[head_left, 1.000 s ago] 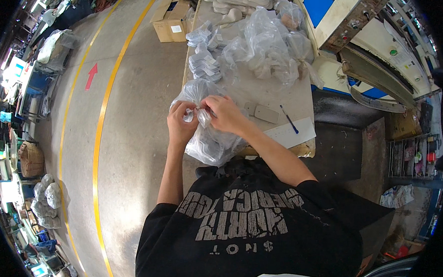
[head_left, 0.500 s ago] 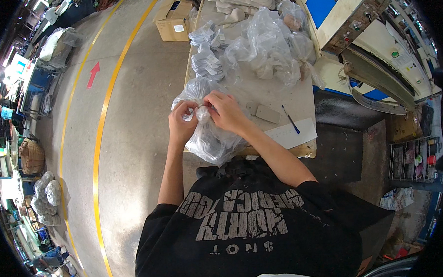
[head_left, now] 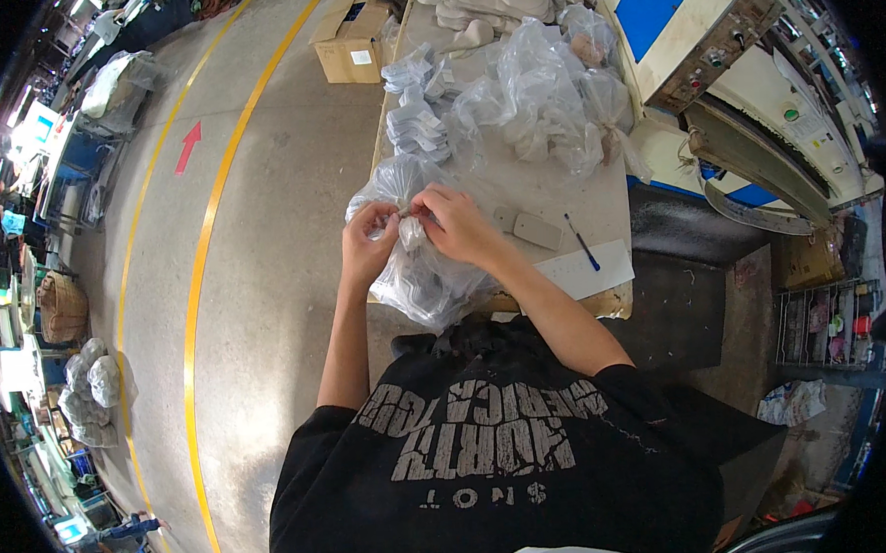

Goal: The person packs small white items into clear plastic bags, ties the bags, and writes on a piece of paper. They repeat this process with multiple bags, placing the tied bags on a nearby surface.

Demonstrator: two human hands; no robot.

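Observation:
A clear plastic bag with pale contents lies at the table's near left corner, its neck gathered into a bunch. My left hand pinches that gathered neck from the left, thumb and forefinger together. From the right, my right hand pinches the same spot, its fingertips almost meeting the left ones. A small tuft of plastic sticks out just below the fingers. Whether a tie or a knot is between the fingertips is too small to make out.
Stacked pale folded pieces stand beyond the bag. More clear plastic bags cover the table's far part. A pen and a paper sheet lie to the right, near a machine. An open cardboard box is at the far left.
Both hands stay at the bag's neck, and their fingertips have shifted slightly and drawn closer together. The bag keeps its place.

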